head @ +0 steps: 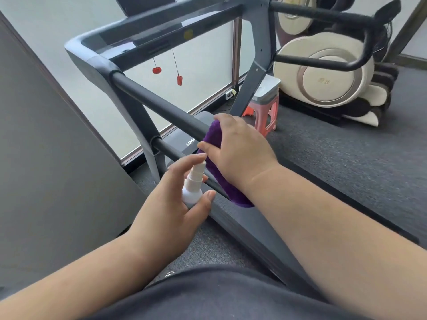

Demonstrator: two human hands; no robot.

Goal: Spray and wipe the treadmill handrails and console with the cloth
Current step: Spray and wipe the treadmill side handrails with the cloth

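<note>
My right hand grips the purple cloth, fingers curled round it, clamping it onto the upper left handrail. The cloth hangs down past the lower rail. My left hand holds the white spray bottle upright just beside the cloth, thumb and fingers wrapped round its body, index finger resting on the nozzle top. The console sits further up, untouched. A pink stool stands beyond the treadmill frame.

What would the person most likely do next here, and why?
Probably slide the purple cloth up the handrail: the right hand already grips it around the bar, while the left hand holds the spray bottle beside it.
</note>
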